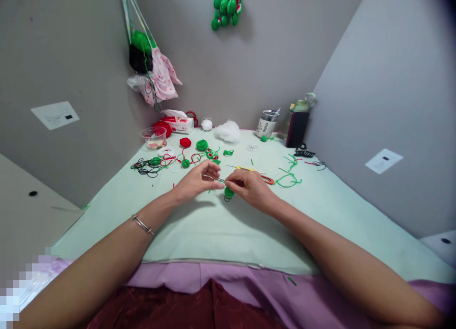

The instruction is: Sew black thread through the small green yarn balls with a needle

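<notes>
My left hand (200,179) is over the table with its fingers curved and its thumb held apart from them. My right hand (249,185) is closed in a pinch just to its right. A thin dark strand of yarn (221,180) runs from the right fingertips toward the left hand. Directly below the right fingertips is a small green crocheted piece (229,192), with a dark loop of yarn under it. Behind the right hand lie a yellow-handled crochet hook (245,169) and an orange-handled tool (268,180), partly covered by that hand.
Behind the hands are a red yarn ball (185,142), a green yarn ball (202,145) and white stuffing (228,131). Tangled black yarn (146,167) and a plastic tub (154,138) lie left. Green yarn scraps (289,179), a can (267,124) and a phone (298,129) are right.
</notes>
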Tool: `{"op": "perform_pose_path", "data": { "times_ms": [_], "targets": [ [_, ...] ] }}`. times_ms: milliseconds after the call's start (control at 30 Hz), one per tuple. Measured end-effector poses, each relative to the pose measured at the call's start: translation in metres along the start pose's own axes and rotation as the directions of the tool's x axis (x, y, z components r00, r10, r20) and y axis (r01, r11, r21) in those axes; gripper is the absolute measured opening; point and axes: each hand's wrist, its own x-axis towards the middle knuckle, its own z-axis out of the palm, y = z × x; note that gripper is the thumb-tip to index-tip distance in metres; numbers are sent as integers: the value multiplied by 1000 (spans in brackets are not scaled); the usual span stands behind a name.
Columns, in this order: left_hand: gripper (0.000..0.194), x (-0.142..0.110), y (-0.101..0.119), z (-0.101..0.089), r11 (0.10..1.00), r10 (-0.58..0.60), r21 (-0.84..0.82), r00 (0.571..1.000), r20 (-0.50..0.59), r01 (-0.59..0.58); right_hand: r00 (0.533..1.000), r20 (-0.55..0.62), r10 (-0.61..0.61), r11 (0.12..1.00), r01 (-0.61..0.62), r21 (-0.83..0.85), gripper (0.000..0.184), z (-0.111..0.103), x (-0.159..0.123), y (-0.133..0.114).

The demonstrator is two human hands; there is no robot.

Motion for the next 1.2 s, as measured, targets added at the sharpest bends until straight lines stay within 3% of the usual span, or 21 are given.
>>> {"op": "perform_pose_path", "data": {
  "times_ms": [133,200,333,467,600,733,833,967,1100,1200],
  "targets": [
    [31,-4,-6,17,996,-2,86,988,155,-11,999,20,43,983,-45,180,16,-1,1,1],
    [27,-4,-5,17,999,-8,54,994,112,2,994,43,98,923,-107,370,15,-7,3,3],
    [35,-1,0,3,1000,18,-18,996,-90,-19,982,47,182,708,-164,687,44,-24,7,13],
    [36,0,7,-5,998,39,-38,984,-172,-47,970,13,244,622,-167,765,44,-30,9,20],
    [35,-1,9,-4,996,63,-44,983,-173,-72,958,-1,288,613,-184,768,31,-28,9,19],
    [34,0,9,-8,994,103,-22,968,-229,-111,939,-23,343,586,-195,787,35,-35,12,30],
    [33,2,9,-17,990,130,-5,928,-349,-140,870,-135,474,502,-141,854,26,-50,16,53],
    [30,6,8,-33,976,140,-75,850,-508,-205,717,-268,643,374,12,928,7,-77,19,87],
    [30,9,9,-44,939,109,-194,781,-614,-283,575,-386,721,403,105,909,9,-99,18,110],
    [30,9,11,-47,911,48,-288,772,-634,-293,527,-440,727,438,137,889,10,-110,17,119]
  ]
}}
